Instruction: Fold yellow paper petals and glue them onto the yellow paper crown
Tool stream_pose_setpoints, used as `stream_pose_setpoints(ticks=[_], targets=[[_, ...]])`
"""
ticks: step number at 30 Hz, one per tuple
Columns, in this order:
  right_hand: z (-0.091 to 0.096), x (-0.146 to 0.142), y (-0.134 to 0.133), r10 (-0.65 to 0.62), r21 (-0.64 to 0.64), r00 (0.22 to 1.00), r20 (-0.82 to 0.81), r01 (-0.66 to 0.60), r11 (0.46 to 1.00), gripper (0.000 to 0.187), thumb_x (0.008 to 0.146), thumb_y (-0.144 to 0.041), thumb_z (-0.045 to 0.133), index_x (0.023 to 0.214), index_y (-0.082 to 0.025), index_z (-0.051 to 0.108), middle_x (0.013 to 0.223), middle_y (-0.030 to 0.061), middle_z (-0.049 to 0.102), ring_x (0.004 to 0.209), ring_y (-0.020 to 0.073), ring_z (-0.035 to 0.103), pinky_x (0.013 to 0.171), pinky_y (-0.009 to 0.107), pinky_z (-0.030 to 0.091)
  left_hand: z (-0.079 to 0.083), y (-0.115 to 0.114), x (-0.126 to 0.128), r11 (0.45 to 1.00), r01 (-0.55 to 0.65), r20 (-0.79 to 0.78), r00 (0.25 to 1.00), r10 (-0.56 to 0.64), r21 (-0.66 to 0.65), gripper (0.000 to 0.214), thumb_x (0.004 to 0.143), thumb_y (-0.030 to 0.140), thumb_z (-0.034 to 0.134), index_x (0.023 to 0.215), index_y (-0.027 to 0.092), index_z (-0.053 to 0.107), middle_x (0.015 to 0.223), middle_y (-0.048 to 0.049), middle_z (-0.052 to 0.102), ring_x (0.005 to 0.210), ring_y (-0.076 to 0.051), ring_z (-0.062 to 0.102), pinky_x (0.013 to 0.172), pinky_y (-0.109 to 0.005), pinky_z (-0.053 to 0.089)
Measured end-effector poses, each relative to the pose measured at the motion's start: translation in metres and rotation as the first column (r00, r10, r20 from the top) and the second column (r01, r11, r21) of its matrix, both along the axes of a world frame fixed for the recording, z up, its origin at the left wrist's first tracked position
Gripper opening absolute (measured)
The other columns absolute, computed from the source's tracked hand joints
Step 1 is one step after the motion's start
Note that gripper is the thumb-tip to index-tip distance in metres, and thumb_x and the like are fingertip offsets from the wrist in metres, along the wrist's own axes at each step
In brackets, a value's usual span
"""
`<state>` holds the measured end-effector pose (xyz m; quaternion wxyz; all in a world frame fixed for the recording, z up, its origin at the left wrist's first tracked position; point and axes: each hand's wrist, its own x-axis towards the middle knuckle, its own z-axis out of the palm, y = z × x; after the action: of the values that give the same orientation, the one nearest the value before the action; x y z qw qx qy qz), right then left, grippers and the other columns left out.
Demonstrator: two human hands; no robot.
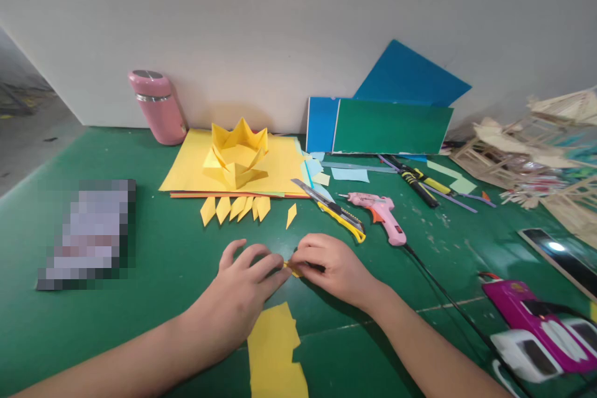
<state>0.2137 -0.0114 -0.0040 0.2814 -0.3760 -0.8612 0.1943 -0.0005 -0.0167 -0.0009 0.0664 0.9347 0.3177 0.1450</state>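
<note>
Left hand [252, 277] pinches small yellow paper [294, 272], outer fingers spread; right hand [329, 264], at three o'clock, pinches same piece, fingers curled. Yellow sheet [274, 348] at six o'clock.

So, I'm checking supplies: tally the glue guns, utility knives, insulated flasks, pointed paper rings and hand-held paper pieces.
Pink glue gun: 1
Yellow utility knife: 1
Pink insulated flask: 1
Yellow pointed paper ring: 1
Hand-held yellow paper piece: 1
Total: 5

Your left hand [247, 283] and right hand [333, 266] hold a small yellow paper piece [293, 270] over the bench [177, 239], near a loose paper diamond [291, 215].
</note>
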Motion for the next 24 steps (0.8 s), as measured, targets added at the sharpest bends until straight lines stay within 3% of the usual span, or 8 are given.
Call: stream_pose_setpoints(ticks=[12, 24], targets=[[0.002, -0.001, 0.000, 0.008, 0.010, 0.998, 0.056, -0.009, 1.000, 0.019, 0.090, -0.014, 0.050, 0.077, -0.019, 0.063, 0.073, 0.0028, 0.060, 0.071, 0.0155, 0.054, 0.063, 0.026, 0.040, -0.009, 0.000, 0.001, 0.997, -0.004, 0.047, 0.999, 0.000, 0.081, 0.042, 0.072, 0.005, 0.045, 0.104, 0.027, 0.060, 0.107, -0.0009, 0.064, 0.099, -0.023, 0.051, 0.095, -0.044, 0.021], [0.002, -0.001, 0.002, 0.018, 0.010, 0.997, 0.079, -0.019, 1.000, 0.017, 0.090, -0.014, 0.051, 0.078, -0.019, 0.063, 0.074, 0.0025, 0.060, 0.072, 0.0155, 0.054, 0.064, 0.026, 0.040, 0.007, 0.000, 0.002, 0.999, 0.022, -0.014, 1.000, -0.023, -0.042, 0.046, 0.076, 0.000, 0.038, 0.106, 0.027, 0.060, 0.108, -0.0010, 0.066, 0.103, -0.022, 0.052, 0.098, -0.044, 0.024]])
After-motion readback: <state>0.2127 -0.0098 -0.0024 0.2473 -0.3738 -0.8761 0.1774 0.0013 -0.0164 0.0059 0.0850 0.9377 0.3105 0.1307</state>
